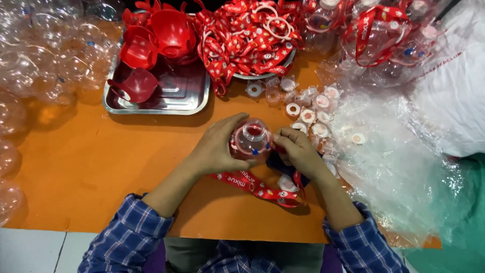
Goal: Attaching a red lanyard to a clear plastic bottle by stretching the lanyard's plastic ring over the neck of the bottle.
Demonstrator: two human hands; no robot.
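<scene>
My left hand (218, 147) wraps around a small clear round bottle (251, 140) with a red base, held upright over the orange table (91, 167). My right hand (298, 150) pinches the bottle's right side, where a red patterned strap (255, 186) joins it. The strap loops down onto the table below my hands. A small white cap (286, 183) lies under my right wrist.
A metal tray (172, 96) with red plastic bases (151, 43) stands at the back. A bowl heaped with red straps (247, 40) is beside it. Clear bottle shells (40, 55) pile at left, several small clear caps (313, 108) and crumpled plastic bags (404, 151) at right.
</scene>
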